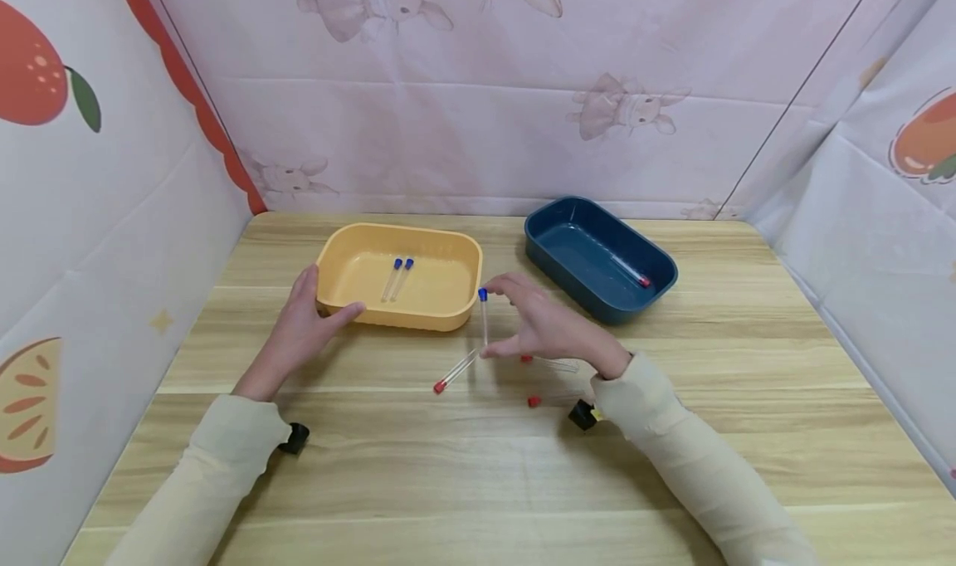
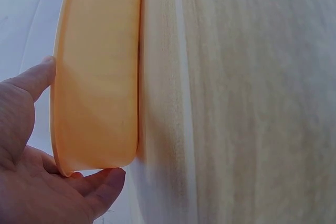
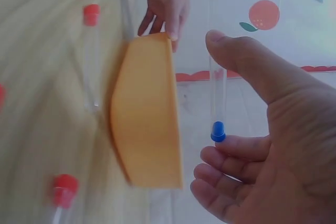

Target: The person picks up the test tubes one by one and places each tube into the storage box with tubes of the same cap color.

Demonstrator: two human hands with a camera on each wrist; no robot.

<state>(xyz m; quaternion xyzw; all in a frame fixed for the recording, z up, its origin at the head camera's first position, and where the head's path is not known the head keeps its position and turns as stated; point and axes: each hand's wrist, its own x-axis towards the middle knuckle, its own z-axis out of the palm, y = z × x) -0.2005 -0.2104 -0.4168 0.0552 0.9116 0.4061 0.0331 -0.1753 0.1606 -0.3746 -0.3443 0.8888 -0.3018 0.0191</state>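
**Blue-capped tube (image 1: 484, 321) spanned by the right hand (image 1: 548, 327)**

The right hand pinches the tube lengthwise, thumb at the clear tip and a finger at the cap, perhaps to leave its sides untouched. It stands nearly upright at the centre of the head view, just beside the right end of the yellow tray (image 1: 403, 321). The left hand (image 1: 295, 327) grips that tray's near left corner, likely to steady it; two blue-capped tubes (image 1: 397, 265) lie inside. Upper right, the dark blue tray (image 1: 565, 277) holds a red-capped tube (image 1: 644, 280). On the table (image 1: 448, 483), one loose red-capped tube (image 1: 454, 373) lies plain below centre; the right hand and wrist camera (image 1: 582, 415) crowd two other red caps (image 1: 534, 402), whose clear barrels are hard to make out.
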